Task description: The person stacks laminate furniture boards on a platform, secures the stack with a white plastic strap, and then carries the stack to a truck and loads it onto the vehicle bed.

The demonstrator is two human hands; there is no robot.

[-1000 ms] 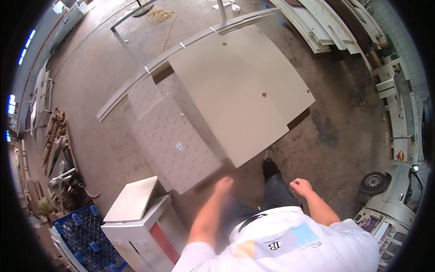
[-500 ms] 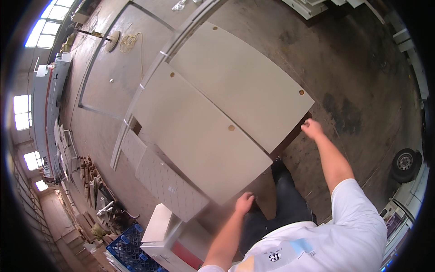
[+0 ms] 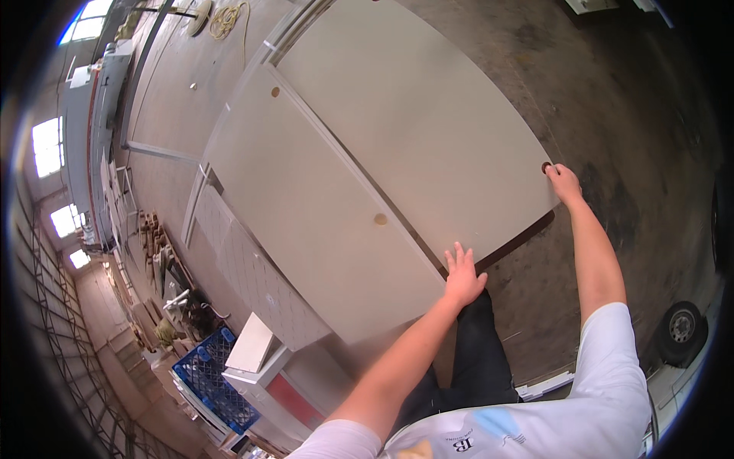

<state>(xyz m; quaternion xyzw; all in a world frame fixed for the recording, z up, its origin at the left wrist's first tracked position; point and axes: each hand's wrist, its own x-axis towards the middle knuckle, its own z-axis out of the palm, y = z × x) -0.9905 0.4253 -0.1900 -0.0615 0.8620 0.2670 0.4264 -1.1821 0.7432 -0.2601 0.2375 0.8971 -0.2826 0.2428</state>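
Two large pale boards lie side by side in front of me, a right board (image 3: 420,115) and a left board (image 3: 306,176), each with round holes near its edges. My right hand (image 3: 564,183) grips the near right corner of the right board, fingertips at the dark hole (image 3: 546,167) there. My left hand (image 3: 463,281) rests with fingers spread at the right board's near left corner, beside the gap between the boards. A dark brown edge (image 3: 520,239) shows beneath the right board's near side. What the right thumb presses on is hidden.
Left of the boards lie long wrapped panels (image 3: 260,275), then a white box-like cabinet (image 3: 290,390) and a blue plastic crate (image 3: 218,375). Long metal strips (image 3: 197,203) run past the boards' far side. A wheel (image 3: 683,323) stands at the right.
My right hand has moved onto the right board's corner, my left hand up and right onto its near edge. The gap between the boards has widened; the right board appears shifted. The view has also moved.
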